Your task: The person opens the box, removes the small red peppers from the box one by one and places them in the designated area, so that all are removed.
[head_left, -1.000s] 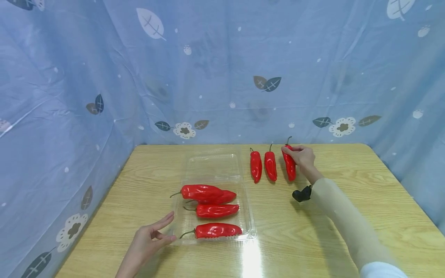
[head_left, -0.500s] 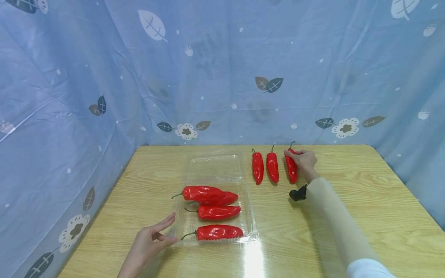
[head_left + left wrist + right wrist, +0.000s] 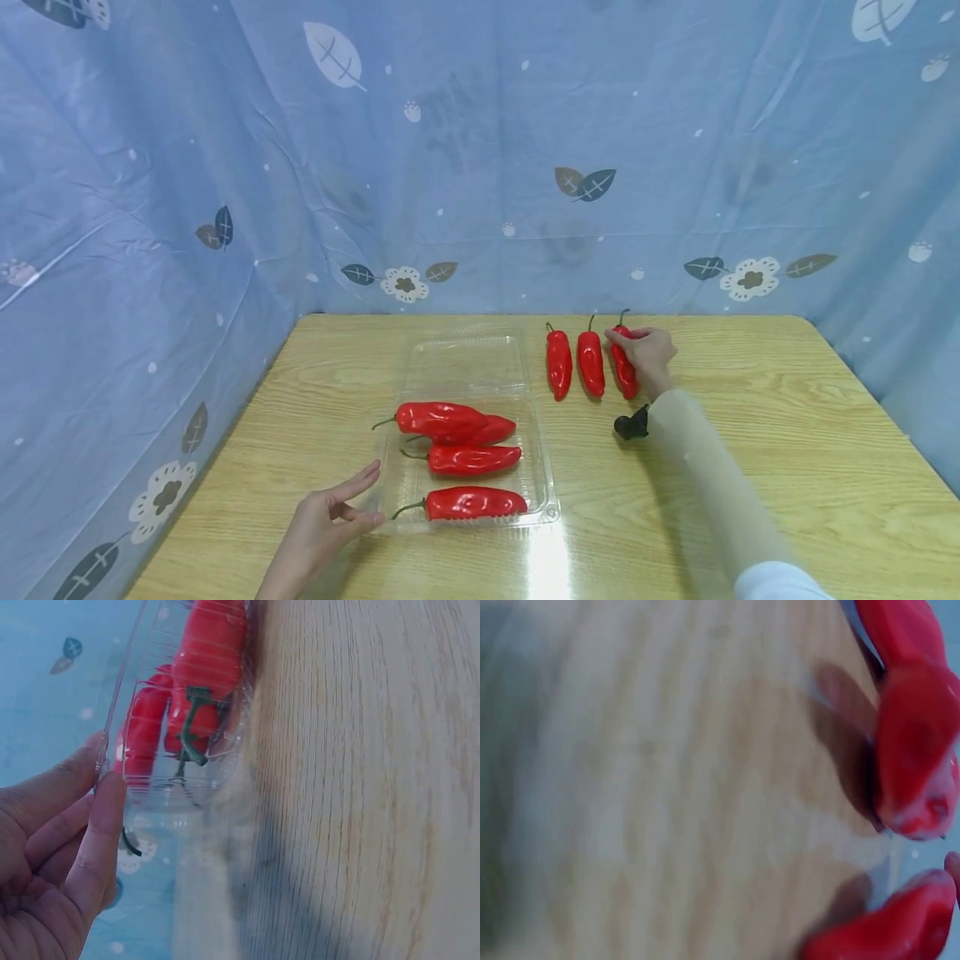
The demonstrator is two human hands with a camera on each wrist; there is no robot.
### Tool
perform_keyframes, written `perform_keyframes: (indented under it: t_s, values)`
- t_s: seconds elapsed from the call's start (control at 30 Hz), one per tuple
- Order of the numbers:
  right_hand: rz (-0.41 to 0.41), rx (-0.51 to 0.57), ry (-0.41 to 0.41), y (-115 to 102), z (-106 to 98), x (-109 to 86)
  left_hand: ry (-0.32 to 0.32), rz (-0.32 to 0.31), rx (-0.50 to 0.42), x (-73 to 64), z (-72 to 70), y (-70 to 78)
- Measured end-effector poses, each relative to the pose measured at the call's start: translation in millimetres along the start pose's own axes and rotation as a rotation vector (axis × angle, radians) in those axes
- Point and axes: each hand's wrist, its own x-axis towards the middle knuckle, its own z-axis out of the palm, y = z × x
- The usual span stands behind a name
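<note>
Right hand [image 3: 648, 350]: thumb and fingers pinch the upper part of the rightmost red pepper [image 3: 624, 379], far right of centre on the table [image 3: 765, 392], stem toward the far edge. Right wrist view is blurred; cannot tell whether this pepper bears fully on the wood. Just to its left, roughly parallel and apart: middle pepper [image 3: 590, 363], then left pepper [image 3: 558, 364].

Left hand [image 3: 322, 525]: thumb and forefinger spread, tips touching the left edge of the clear container [image 3: 534, 467] at its near corner.

Container holds four peppers, stems to the left: the far pepper [image 3: 438, 417] partly covers another [image 3: 497, 430]; a third [image 3: 474, 460] lies just nearer; the near pepper [image 3: 476, 502] lies along the near wall. Clear lid [image 3: 465, 362] open on the far side.
</note>
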Motion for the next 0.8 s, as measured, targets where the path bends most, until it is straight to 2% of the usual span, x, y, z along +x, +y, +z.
perform_keyframes:
  t_s: [0.2, 0.47, 0.8]
  values:
    - [-0.037, 0.049, 0.064, 3.0, 9.7, -6.6, 0.005, 0.008, 0.004, 0.0, 0.8, -0.3]
    - [-0.080, 0.038, 0.173, 6.0, 18.1, -9.3, 0.001, 0.012, -0.009, -0.8, 1.1, -1.0]
    - [-0.051, 0.100, 0.160, -2.1, 14.7, -9.0, 0.012, 0.012, 0.006, -0.4, 0.5, -0.2]
